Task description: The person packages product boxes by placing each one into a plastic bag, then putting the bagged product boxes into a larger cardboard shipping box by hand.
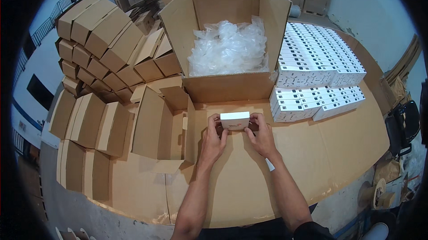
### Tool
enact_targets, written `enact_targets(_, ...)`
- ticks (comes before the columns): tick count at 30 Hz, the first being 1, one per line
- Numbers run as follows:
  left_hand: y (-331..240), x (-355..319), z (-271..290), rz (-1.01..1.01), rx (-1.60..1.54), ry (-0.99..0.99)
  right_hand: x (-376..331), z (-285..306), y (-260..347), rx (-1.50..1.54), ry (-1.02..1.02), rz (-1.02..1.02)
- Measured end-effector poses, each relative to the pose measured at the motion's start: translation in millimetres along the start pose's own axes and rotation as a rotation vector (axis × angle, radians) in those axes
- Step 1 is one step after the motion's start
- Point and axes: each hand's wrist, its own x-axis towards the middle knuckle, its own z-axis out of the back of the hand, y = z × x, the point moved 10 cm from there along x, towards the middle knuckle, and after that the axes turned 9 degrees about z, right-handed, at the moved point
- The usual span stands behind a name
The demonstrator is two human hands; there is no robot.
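Observation:
Between my two hands is a small white box (235, 121) with a reddish mark on the side facing me. My left hand (215, 136) grips its left end, and my right hand (261, 135) grips its right end, thumbs on the near side. The box is upright over the cardboard-covered table (243, 164). Just left of my left hand stands an open brown carton (154, 126), its flaps spread and no contents showing. Beyond my hands, a large open carton (229, 89) holds a heap of clear plastic bags (229, 46).
At the right, many matching white boxes (316, 59) are stacked in rows, with a lower group (290, 106) in front. Brown cartons (104, 30) are piled at the far left, and several more (84, 119) stand at the near left. A black chair (403, 126) is beyond the table's right edge.

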Motion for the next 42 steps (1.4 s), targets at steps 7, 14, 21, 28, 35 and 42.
enact_targets(7, -20, -5, 13, -0.116, -0.009, -0.142, -2, 5, 12, -0.054, -0.024, 0.091)
enact_targets(14, -65, -12, 38, -0.350, -0.048, -0.374, -8, 13, -5, -0.074, -0.154, 0.074)
enact_targets(21, -157, 121, 37, -0.357, -0.066, -0.391, -14, 27, -21, -0.095, -0.270, 0.038)
enact_targets(28, -129, 288, -3, -0.274, 0.374, -0.171, -12, 16, 1, -0.113, -0.264, 0.074)
enact_targets(35, -122, 308, -28, -0.222, 0.596, 0.006, -11, 24, -7, -0.125, -0.287, 0.039)
enact_targets(42, -135, 307, 9, -0.343, 0.357, -0.113, -10, 18, -18, -0.068, -0.286, 0.000)
